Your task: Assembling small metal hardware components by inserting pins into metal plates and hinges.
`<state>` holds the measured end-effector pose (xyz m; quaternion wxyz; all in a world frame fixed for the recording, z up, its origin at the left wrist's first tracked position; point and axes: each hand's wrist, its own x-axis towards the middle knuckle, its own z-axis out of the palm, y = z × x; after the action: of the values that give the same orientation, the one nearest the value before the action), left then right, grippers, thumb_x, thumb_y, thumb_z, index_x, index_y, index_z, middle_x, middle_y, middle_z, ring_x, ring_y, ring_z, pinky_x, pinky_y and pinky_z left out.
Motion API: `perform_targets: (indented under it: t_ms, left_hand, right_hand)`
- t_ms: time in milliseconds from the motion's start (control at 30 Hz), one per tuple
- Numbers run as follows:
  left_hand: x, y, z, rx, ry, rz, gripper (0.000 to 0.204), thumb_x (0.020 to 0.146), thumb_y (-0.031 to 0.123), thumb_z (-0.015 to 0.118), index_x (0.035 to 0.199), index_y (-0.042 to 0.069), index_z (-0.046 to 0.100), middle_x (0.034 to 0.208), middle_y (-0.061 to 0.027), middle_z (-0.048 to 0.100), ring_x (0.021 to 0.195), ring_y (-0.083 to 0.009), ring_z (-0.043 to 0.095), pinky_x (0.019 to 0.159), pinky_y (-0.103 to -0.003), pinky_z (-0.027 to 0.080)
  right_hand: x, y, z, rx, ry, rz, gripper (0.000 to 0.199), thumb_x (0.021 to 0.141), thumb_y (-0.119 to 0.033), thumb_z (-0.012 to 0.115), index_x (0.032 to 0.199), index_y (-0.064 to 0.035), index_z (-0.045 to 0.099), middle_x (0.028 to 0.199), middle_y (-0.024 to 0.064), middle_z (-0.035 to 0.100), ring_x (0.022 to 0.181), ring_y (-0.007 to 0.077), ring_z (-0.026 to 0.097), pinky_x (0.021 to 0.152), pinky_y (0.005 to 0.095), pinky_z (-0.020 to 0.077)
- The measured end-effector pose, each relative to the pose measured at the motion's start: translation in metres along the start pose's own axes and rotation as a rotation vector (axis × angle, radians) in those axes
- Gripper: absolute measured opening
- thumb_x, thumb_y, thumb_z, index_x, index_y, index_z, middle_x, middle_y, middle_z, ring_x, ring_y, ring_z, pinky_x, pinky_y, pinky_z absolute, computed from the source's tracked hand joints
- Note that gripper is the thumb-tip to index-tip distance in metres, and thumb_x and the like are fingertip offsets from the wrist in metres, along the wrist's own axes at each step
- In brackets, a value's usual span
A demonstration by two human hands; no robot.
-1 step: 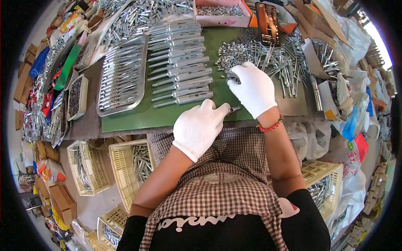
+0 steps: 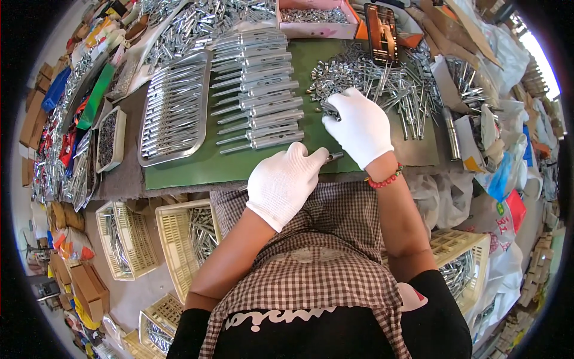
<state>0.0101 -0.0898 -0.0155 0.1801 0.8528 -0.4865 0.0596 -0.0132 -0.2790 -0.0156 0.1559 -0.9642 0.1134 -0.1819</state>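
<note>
My left hand (image 2: 284, 186), in a white knit glove, is closed around a shiny metal tube (image 2: 336, 157) at the front edge of the green mat. One end of the tube sticks out past my fingers on the right; most of it is hidden. My right hand (image 2: 362, 128), also gloved in white, has its fingers curled over small silvery metal pieces (image 2: 329, 111), whose exact kind is too small to tell. Just beyond it lies a pile of small metal fittings (image 2: 338, 75). Left of this pile, a column of assembled metal tubes with thin rods (image 2: 272, 110) lies in a row.
A metal tray (image 2: 206, 90) of slim rods stands on the left of the green mat (image 2: 185, 176). Loose thin rods (image 2: 412, 105) and a phone (image 2: 382, 36) are at the right. A pink box (image 2: 317, 30) holds small parts. Plastic crates (image 2: 170, 239) stand below the table.
My right hand has shifted very slightly to the left. The left hand and the tube stay where they were.
</note>
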Motion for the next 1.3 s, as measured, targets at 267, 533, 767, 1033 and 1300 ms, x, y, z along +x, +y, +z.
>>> perform_targets:
  t_ms: [267,533,767,1033,1300]
  left_hand:
    - [0.001,0.001,-0.001,0.016,-0.002,0.01,0.02,0.087,0.017,0.065,0.106,0.02,0.067,0.081,-0.0047,0.057,0.062,-0.0242,0.063,0.053,-0.037,0.051]
    - [0.001,0.001,0.001,0.019,-0.026,-0.012,0.021,0.086,0.018,0.065,0.107,0.02,0.067,0.082,-0.0044,0.058,0.063,-0.0242,0.063,0.053,-0.037,0.051]
    - [-0.002,0.004,0.002,-0.023,-0.011,-0.026,0.023,0.087,0.02,0.065,0.11,0.021,0.068,0.084,-0.0042,0.06,0.064,-0.0251,0.064,0.055,-0.038,0.052]
    - [-0.001,0.006,0.0,-0.023,-0.043,-0.043,0.021,0.087,0.018,0.064,0.108,0.021,0.067,0.083,-0.0046,0.059,0.065,-0.0253,0.063,0.055,-0.038,0.051]
    - [-0.002,0.007,0.002,-0.014,-0.002,-0.039,0.02,0.087,0.017,0.064,0.105,0.022,0.067,0.079,-0.0049,0.056,0.062,-0.0252,0.062,0.054,-0.038,0.051]
  right_hand:
    - [-0.004,0.003,0.002,-0.003,-0.015,0.037,0.011,0.086,-0.017,0.062,0.092,-0.0078,0.066,0.09,0.0149,0.065,0.084,0.0351,0.066,0.074,0.0472,0.0531]
    - [-0.056,0.002,-0.02,0.381,-0.129,0.028,0.015,0.084,-0.014,0.072,0.096,-0.0064,0.068,0.086,0.0125,0.066,0.079,0.0317,0.065,0.069,0.0391,0.0508]
    - [-0.065,0.003,-0.021,0.341,-0.115,-0.053,0.014,0.085,-0.019,0.072,0.093,-0.009,0.068,0.085,0.01,0.065,0.079,0.0321,0.064,0.067,0.0417,0.0503]
    - [-0.069,0.009,-0.022,0.359,-0.104,-0.075,0.014,0.086,-0.021,0.072,0.093,-0.009,0.073,0.084,0.0089,0.067,0.077,0.0303,0.066,0.067,0.0384,0.0517]
    - [-0.028,0.015,-0.009,0.199,0.115,0.083,0.012,0.082,-0.016,0.074,0.092,-0.0085,0.073,0.085,0.0099,0.065,0.077,0.0292,0.065,0.068,0.0374,0.0505]
